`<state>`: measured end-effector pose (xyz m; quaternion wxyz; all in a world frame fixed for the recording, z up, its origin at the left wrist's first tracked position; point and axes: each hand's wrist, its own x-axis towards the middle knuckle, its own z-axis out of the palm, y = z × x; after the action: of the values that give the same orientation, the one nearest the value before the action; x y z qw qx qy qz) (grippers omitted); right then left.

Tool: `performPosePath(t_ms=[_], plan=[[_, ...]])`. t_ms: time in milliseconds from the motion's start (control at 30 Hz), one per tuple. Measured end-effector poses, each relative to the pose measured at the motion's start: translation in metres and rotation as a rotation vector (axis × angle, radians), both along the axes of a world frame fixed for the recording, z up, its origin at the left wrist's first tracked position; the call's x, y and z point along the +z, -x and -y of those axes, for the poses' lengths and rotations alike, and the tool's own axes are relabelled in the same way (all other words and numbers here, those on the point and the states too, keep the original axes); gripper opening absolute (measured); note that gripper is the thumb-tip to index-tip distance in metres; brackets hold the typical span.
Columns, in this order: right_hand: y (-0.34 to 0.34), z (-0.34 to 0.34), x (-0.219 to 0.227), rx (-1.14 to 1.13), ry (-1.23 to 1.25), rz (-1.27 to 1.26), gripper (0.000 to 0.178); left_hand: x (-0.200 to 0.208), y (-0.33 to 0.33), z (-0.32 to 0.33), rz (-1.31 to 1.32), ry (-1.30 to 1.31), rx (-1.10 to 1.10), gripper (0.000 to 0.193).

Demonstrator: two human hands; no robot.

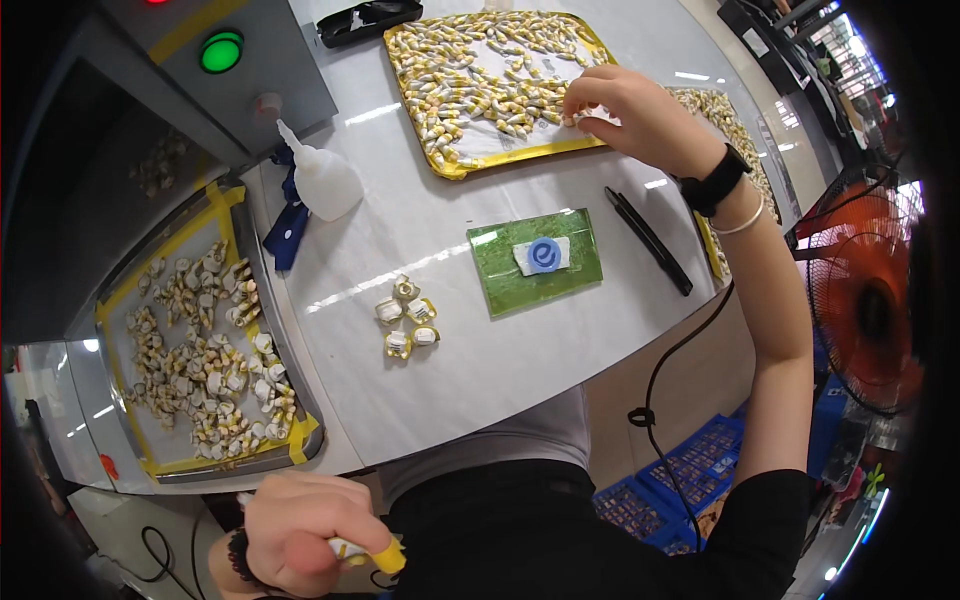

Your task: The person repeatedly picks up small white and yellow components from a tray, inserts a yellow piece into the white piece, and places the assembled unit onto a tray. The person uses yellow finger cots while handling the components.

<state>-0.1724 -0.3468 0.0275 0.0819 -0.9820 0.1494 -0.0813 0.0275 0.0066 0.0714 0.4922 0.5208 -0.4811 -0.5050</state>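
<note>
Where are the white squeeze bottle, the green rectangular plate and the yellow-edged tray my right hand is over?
White squeeze bottle (332,187): head view, on its body.
Green rectangular plate (525,288): head view, bare lower part.
Yellow-edged tray (530,159): head view, near rim.

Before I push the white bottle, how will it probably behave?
The bottle looks like soft plastic, so it may dent when gripped. Its tall nozzle could make it tip if pushed high. Its smooth sides may feel slightly slippery.
</note>
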Motion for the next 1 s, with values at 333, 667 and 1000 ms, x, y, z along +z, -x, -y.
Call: performPosePath(t_ms=[333,667,1000], plan=[[-0.007,-0.027,0.010,-0.014,-0.120,0.133,0.011,-0.045,0.019,-0.015,-0.357,-0.100,0.282,0.051],[0.012,-0.116,0.010,0.098,-0.209,0.108,0.019,-0.059,0.034,0.000,-0.603,0.056,0.409,0.042],[0.005,-0.122,0.000,0.059,-0.104,0.077,0.013,-0.074,0.031,0.008,-0.591,0.037,0.373,0.045]])
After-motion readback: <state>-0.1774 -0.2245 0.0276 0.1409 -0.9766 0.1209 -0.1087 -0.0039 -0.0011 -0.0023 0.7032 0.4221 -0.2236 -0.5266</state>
